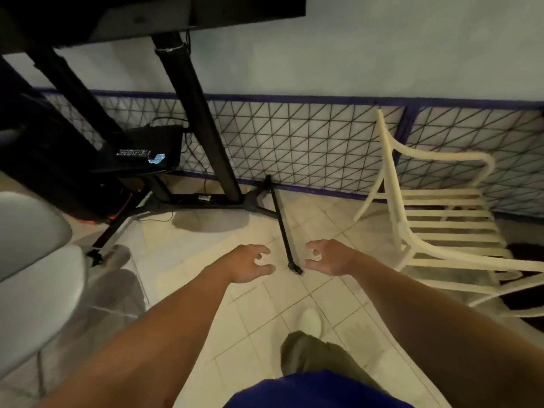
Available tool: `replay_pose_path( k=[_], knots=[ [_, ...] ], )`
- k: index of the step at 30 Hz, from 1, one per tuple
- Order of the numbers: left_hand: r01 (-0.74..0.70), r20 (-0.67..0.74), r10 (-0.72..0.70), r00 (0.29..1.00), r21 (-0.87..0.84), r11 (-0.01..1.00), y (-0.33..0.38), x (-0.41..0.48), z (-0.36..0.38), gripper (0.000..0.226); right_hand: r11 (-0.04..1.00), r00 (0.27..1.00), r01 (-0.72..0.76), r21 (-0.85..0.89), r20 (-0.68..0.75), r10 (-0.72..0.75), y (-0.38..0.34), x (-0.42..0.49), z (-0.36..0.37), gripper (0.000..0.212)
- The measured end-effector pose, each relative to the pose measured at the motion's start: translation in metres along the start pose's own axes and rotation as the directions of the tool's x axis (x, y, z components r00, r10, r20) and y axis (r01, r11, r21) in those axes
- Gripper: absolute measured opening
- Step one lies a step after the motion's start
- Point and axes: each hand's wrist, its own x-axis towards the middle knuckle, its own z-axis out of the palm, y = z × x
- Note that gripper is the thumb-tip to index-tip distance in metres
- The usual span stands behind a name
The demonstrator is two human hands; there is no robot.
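Both arms reach forward over a pale tiled floor [253, 307]. My left hand [250, 263] hangs in the air with its fingers loosely curled and holds nothing. My right hand [326, 257] mirrors it a short way to the right, fingers loosely curled, also holding nothing. Between the two hands, a little beyond them, ends a thin black leg [284, 231] of a black stand, with a small foot on the floor.
A black TV stand [200, 113] with a shelf carrying a black box [147, 148] rises at the left under a dark screen. A metal grid frame [294, 142] leans on the wall. A cream slatted chair [435, 225] stands right, a grey chair [35, 260] left.
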Motion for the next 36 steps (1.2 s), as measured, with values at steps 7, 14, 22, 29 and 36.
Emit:
replay_pose_path(
  k=[7,14,22,29,36],
  knots=[
    [-0.125,0.048,0.121,0.992,0.101,0.987,0.063,0.106,-0.093,0.057,0.995,0.987,-0.091,0.05,-0.127,0.097,0.025,0.053,-0.095,0.07],
    [-0.337,0.197,0.29,0.936,0.277,0.9,0.164,0.186,-0.13,0.064,0.924,0.872,-0.337,0.178,-0.31,0.378,0.072,0.044,-0.156,0.069],
    [-0.61,0.38,0.478,0.792,0.466,0.641,0.3,0.279,-0.137,0.059,0.777,0.703,-0.43,0.46,-0.37,0.608,0.147,0.032,-0.191,0.069],
    [-0.765,0.63,0.437,0.642,0.563,0.312,0.4,0.406,-0.127,0.066,0.62,0.598,-0.413,0.667,-0.314,0.737,0.207,0.082,-0.2,0.076],
    [-0.861,0.846,0.184,0.501,0.509,0.001,0.425,0.497,-0.111,0.07,0.348,0.484,-0.455,0.82,-0.1,0.869,0.218,0.149,-0.187,0.078]
  ],
)
